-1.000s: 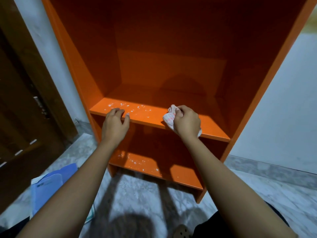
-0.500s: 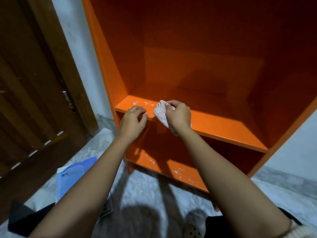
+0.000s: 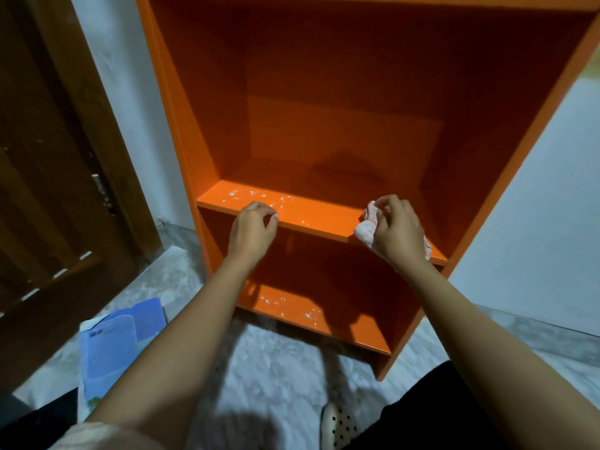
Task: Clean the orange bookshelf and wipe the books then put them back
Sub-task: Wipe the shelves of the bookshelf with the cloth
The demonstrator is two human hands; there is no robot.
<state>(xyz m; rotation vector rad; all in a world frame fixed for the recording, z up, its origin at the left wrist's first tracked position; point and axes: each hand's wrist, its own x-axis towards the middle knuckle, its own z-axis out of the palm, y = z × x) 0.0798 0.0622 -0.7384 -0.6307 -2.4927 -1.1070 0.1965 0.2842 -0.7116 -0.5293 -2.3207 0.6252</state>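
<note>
Grey marbled floor ran under the tall orange wooden bookshelf, which stood empty against a pale wall, beside a dark wooden door. I saw my right hand bunched around a crumpled white-and-red cloth at the right end of the middle shelf board. White dust specks lay to the cloth's left, along the board's long axis, so the wipe, I judged, had to travel leftward. My left hand, fingers curled and holding nothing, rested on the front edge just beside the specks, squarely in that path. More specks dotted the bottom board. Blue-covered books lay on the floor, well apart to the left.
</note>
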